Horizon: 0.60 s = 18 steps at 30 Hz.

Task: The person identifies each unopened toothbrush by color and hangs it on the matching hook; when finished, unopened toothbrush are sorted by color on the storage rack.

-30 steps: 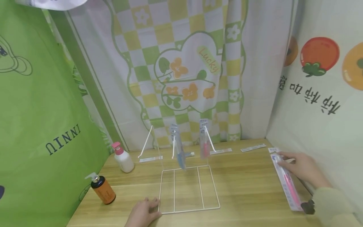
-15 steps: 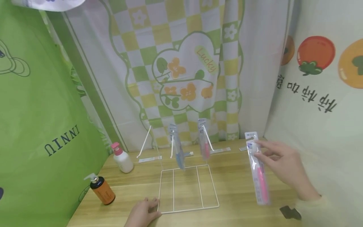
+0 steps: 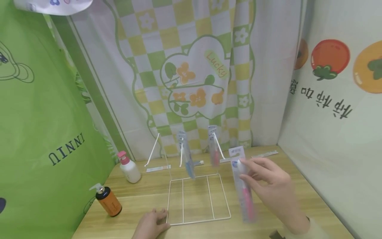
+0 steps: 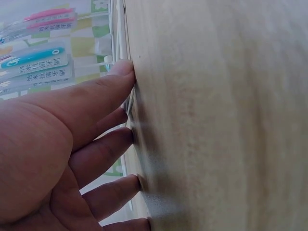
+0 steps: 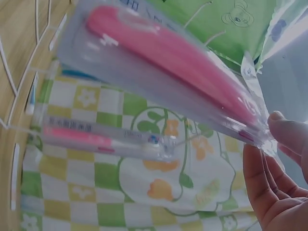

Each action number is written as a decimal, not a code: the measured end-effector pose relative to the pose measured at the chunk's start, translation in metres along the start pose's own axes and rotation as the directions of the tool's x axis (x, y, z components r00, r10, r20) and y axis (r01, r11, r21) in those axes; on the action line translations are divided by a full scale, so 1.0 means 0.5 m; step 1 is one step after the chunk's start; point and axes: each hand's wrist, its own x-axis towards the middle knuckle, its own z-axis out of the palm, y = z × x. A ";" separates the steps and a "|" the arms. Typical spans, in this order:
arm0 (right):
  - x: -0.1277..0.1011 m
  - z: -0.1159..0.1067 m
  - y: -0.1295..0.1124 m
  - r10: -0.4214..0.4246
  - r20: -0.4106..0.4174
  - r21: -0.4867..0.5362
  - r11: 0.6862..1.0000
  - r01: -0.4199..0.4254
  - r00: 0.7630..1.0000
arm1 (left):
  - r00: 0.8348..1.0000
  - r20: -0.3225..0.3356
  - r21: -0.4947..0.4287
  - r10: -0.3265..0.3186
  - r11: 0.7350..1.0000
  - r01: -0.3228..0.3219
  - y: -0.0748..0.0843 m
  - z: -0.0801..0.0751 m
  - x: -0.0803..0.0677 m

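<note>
The right hand (image 3: 270, 186) pinches the top of a packaged pink toothbrush (image 3: 243, 186) between thumb and fingertips, holding it upright above the table (image 3: 277, 169), at about four o'clock from the white wire rack (image 3: 198, 197). The pack hangs free, just beside the rack's right edge and apart from it. The left hand (image 3: 150, 224) lies flat on the table with fingers straight, its tips touching the rack's near left corner at seven o'clock.

Two more packs hang from the rack's upright hooks: a blue toothbrush pack (image 3: 187, 156) and a pink toothbrush pack (image 3: 214, 147).

The right wrist view shows what the head view blurs: the clear blister and pink handle (image 5: 168, 53) close up, with the fingertips (image 5: 288, 132) clamped on the pack's end. The left wrist view shows the straight fingers (image 4: 103, 89) pressed against the wood beside the thin wire.

At nine o'clock stand an orange pump bottle (image 3: 108, 199) and a white pump bottle (image 3: 129, 167).
</note>
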 end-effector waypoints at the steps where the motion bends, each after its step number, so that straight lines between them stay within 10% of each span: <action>1: -0.002 0.008 -0.004 -0.004 -0.007 0.001 1.000 0.004 1.000 | 1.000 -0.001 -0.001 0.001 1.000 -0.001 0.000 0.000 0.000; 18: -0.038 0.099 0.017 -0.006 -0.048 0.033 0.999 0.007 0.999 | 1.000 -0.002 -0.009 0.013 1.000 -0.013 -0.002 -0.002 0.000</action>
